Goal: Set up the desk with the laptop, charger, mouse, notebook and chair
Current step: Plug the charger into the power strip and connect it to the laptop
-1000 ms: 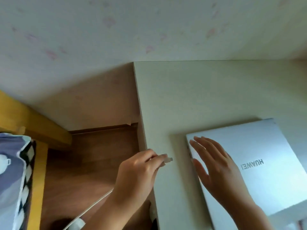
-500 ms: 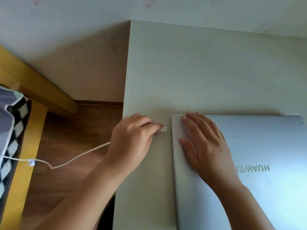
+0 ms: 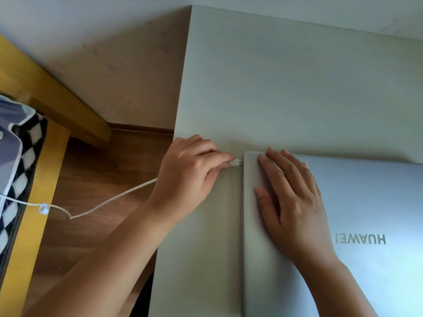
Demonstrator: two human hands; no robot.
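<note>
Head camera footage showed the left hand (image 3: 194, 170) pinching the white charger plug (image 3: 237, 162) between thumb and fingertips, with the plug's tip right at the left edge of the closed laptop (image 3: 366, 202), near its far corner. A second before, that plug had been held in the air above the surface (image 3: 286, 88), well short of the laptop; half a second before, it had come almost to the edge. By this moment it met the edge, though whether it was fully seated in the port could not be told from this angle.

The right hand (image 3: 295, 202) lay flat on the laptop lid, fingers spread and straight, pressing down near the same corner. It had settled there over the last second and held its place, most likely bracing the laptop against the sideways push of the plug.

The white cable (image 3: 109, 200) trailed from the left hand down across the wooden floor (image 3: 96, 179) toward the bed frame (image 3: 34, 225) at the left, hanging slack.

Judging by this, the laptop was already placed on the surface and the charger step was at or near completion. The mouse, notebook and chair were not in view, so those parts appeared still to be done.
</note>
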